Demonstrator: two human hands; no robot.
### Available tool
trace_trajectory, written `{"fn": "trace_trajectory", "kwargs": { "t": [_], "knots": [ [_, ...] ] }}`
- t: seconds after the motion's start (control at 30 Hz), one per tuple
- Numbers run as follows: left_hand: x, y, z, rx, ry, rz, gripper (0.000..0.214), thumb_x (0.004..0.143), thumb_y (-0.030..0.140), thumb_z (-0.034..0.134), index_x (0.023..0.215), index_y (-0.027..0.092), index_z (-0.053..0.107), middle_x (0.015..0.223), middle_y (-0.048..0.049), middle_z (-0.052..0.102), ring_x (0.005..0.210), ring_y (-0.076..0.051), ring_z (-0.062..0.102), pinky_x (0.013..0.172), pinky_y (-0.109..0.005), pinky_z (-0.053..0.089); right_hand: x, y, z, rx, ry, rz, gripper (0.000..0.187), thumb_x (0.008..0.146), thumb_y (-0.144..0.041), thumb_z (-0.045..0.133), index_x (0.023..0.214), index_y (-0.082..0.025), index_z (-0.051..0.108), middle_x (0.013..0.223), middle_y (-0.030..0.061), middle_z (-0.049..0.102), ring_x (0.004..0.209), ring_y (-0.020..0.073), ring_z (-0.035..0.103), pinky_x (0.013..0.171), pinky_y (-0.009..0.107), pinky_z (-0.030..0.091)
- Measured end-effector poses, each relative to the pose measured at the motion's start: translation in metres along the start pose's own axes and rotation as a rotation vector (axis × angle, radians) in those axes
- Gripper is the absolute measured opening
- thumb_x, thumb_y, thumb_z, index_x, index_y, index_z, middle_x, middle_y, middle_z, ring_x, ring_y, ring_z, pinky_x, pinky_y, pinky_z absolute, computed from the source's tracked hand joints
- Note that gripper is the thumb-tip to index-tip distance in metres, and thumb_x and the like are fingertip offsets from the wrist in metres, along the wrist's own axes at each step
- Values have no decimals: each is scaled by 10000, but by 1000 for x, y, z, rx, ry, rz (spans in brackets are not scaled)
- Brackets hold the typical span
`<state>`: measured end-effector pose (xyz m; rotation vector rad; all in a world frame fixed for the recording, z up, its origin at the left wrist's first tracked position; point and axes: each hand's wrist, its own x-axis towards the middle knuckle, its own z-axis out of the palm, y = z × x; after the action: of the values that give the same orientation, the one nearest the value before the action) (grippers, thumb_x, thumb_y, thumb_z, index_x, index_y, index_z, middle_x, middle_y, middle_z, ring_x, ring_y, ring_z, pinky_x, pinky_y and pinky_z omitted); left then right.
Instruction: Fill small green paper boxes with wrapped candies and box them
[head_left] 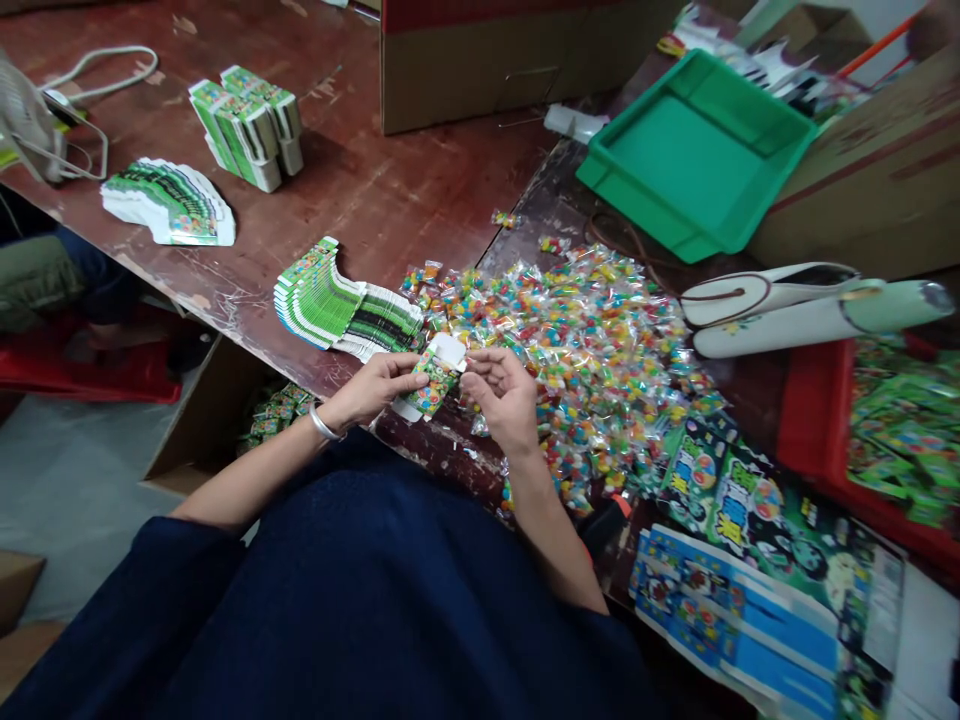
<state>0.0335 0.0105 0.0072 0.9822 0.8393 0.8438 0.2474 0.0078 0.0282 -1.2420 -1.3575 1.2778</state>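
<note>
Small box (436, 378), one, pinched by left hand (375, 388), right hand (506, 400) half-curled beside it, grip unclear, two carton fans (337, 305) toward ten o'clock.

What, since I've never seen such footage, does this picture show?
There is no machine here, only a person whose head-worn camera looks forward and down. The bare left hand holds a small printed box whose white flap stands open. The bare right hand is beside it; whether it touches is hard to tell. On the worn tabletop lie a heap of clear-wrapped colourful pieces and, to their left, a fanned row of flat cartons. A green tray sits beyond.
</note>
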Motion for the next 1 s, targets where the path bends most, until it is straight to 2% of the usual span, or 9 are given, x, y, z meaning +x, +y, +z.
{"fn": "trace_trajectory", "kwargs": {
  "t": [0.13, 0.23, 0.3, 0.4, 0.5, 0.63, 0.77, 0.87, 1.0],
  "knots": [
    [4, -10, 11, 38, 244, 118, 371, 781, 480, 889, 935, 173, 749, 822, -20, 711, 726, -151, 645, 726, -290, 559, -9, 16, 15, -95, 83, -32, 340, 882, -493, 788, 768, -230, 605, 652, -63, 527, 584, 108, 494, 554, 250, 422],
    [2, -13, 20, 102, 355, 247, 498, 786, 409, 906, 1191, 218, 688, 840, 10, 647, 710, -126, 626, 690, -256, 566, -12, 24, 25, -56, 221, -70, 243, 914, -461, 752, 888, -232, 673, 692, -54, 564, 625, 118, 522, 601, 260, 452],
    [-1, -14, 23, 174, 344, 318, 621, 818, 386, 886, 1365, 263, 620, 970, -7, 653, 734, -114, 621, 688, -247, 574, -13, 27, 30, -9, 282, -118, 266, 917, -452, 749, 1076, -241, 715, 794, -28, 644, 696, 135, 585, 660, 277, 501],
    [-2, -14, 20, 272, 259, 356, 562, 863, 378, 848, 1373, 254, 645, 1092, -43, 662, 790, -118, 606, 693, -239, 563, -12, 30, 33, -39, 325, -212, 315, 937, -465, 724, 1168, -252, 731, 848, -12, 656, 701, 138, 589, 671, 292, 515],
    [-1, -11, 13, 236, 139, 310, 448, 870, 377, 846, 1253, 205, 686, 1035, -47, 669, 789, -126, 605, 697, -249, 555, -10, 33, 32, -131, 301, -266, 265, 968, -475, 684, 1108, -256, 738, 828, -14, 644, 691, 145, 586, 673, 305, 518],
    [-2, -6, 7, 194, -19, 191, 348, 880, 373, 833, 1125, 182, 677, 951, -35, 654, 659, -90, 536, 585, -220, 501, -6, 33, 29, -227, 275, -341, 259, 992, -441, 655, 827, -243, 664, 829, 9, 669, 783, 180, 642, 746, 337, 533],
    [-3, -4, 10, 165, 83, 253, 362, 836, 348, 862, 1052, 188, 619, 1040, -49, 617, 899, -152, 604, 712, -241, 575, -2, 29, 30, -83, 260, -292, 232, 944, -450, 722, 873, -246, 637, 1040, 66, 742, 992, 229, 719, 840, 371, 576],
    [-3, -6, 12, 132, 136, 256, 414, 806, 318, 880, 1033, 204, 553, 1011, -29, 563, 953, -158, 597, 707, -216, 569, 0, 25, 31, 106, 230, -210, 293, 889, -482, 792, 957, -258, 617, 941, 27, 735, 874, 200, 722, 811, 353, 588],
    [-6, -6, 13, 155, 130, 238, 415, 811, 266, 864, 1032, 209, 517, 1021, -27, 551, 923, -142, 592, 704, -213, 561, 4, 13, 25, 122, 78, -176, 356, 864, -538, 807, 788, -247, 618, 832, 13, 703, 826, 185, 677, 801, 343, 571]
  ]
}}
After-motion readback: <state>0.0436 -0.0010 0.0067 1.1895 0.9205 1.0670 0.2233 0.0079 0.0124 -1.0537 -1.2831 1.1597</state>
